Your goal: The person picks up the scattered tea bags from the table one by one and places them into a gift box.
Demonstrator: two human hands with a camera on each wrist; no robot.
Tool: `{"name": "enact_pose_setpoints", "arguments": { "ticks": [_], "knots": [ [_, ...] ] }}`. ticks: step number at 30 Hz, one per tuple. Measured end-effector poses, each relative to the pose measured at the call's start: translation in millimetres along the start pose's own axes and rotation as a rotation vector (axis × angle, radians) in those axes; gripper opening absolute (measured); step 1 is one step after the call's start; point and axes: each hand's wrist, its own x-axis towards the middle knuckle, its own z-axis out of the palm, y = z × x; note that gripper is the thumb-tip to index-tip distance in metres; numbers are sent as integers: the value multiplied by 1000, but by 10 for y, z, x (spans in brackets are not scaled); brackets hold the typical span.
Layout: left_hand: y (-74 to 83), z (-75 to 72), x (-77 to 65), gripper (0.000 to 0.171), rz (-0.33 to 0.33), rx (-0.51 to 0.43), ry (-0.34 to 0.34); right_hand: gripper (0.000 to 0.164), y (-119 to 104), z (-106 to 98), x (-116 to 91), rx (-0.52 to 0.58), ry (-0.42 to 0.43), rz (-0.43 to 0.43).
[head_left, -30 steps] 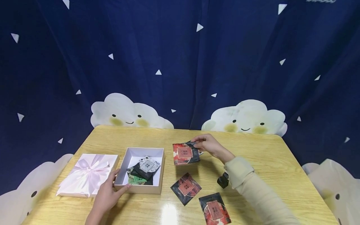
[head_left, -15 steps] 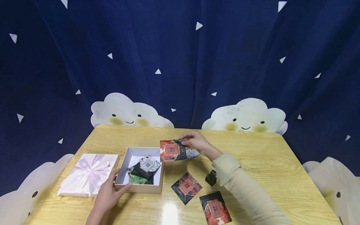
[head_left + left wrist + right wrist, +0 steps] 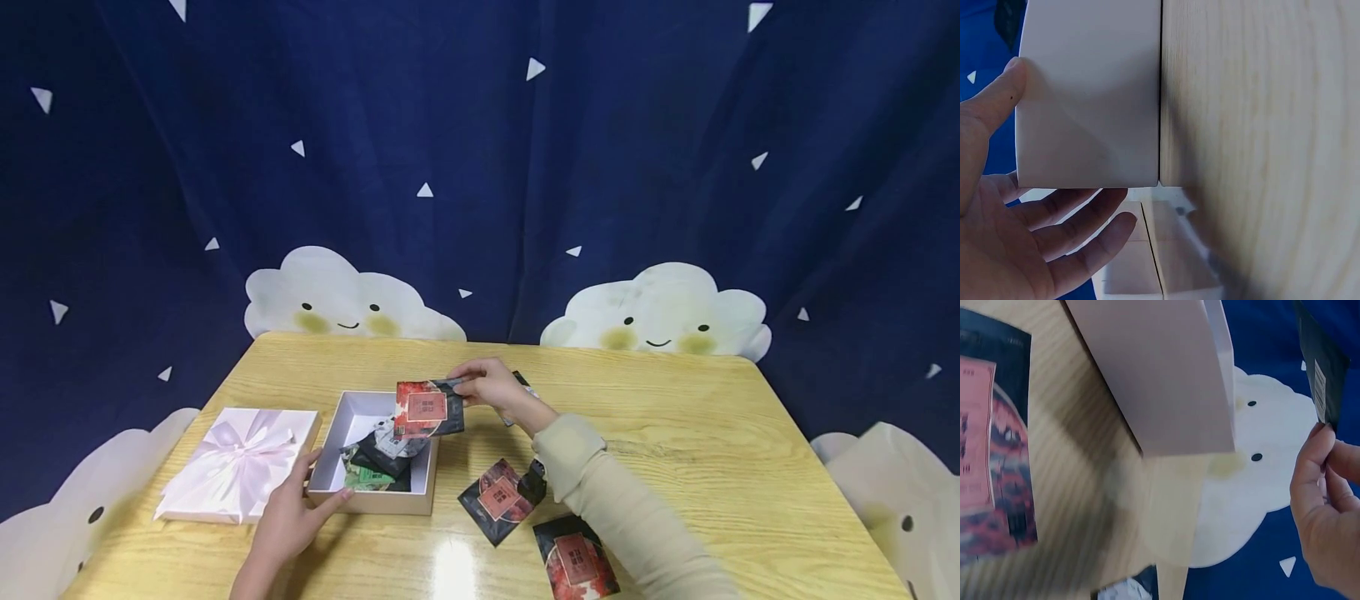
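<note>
My right hand point(image 3: 491, 386) pinches the edge of a red and black sachet point(image 3: 426, 407), which hangs over the far right part of the open box point(image 3: 390, 502). In the right wrist view the dark back of this sachet point(image 3: 1325, 369) shows a barcode. My left hand point(image 3: 288, 512) rests at the box's near left corner. There the thumb touches the front wall and the relaxed, spread fingers lie along the left side, as the left wrist view shows. Inside the box lie a white-patterned sachet point(image 3: 390, 443) and a green one point(image 3: 367, 477), with black packets among them, partly hidden.
Left of the box is the pale pink lid point(image 3: 238, 467) with its ribbon bow. Two reddish sachets, one nearer the middle point(image 3: 498, 498) and one at the front point(image 3: 576, 557), lie on the wooden table point(image 3: 675, 433). Another sachet point(image 3: 527, 386) is partly hidden behind my right hand.
My right hand has carried the red and black sachet leftward from the right of the box to above it. The left hand stays at the box corner.
</note>
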Motion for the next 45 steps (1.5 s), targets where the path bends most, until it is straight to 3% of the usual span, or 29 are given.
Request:
{"name": "enact_pose_setpoints", "arguments": {
  "ticks": [8, 20, 27, 34, 40, 45],
  "knots": [
    [14, -2, 10, 71, 12, 2, 2, 24, 91, 218, 98, 23, -8, 21],
    [15, -11, 6, 71, -2, 2, -5, 21, 203, 608, 155, -41, -38, 29],
    [12, -13, 10, 70, -2, 7, -6, 21, 223, 732, 136, -75, -74, 6],
    [24, -13, 9, 68, 20, 13, 13, 28, 208, 676, 72, -158, -74, -45],
    [23, -8, 4, 69, 14, 1, 6, 26, 108, 474, -61, -126, -78, -57],
    [35, -9, -4, 68, 15, -10, 3, 22, 175, 282, -77, -160, -99, -79]
  ]
}}
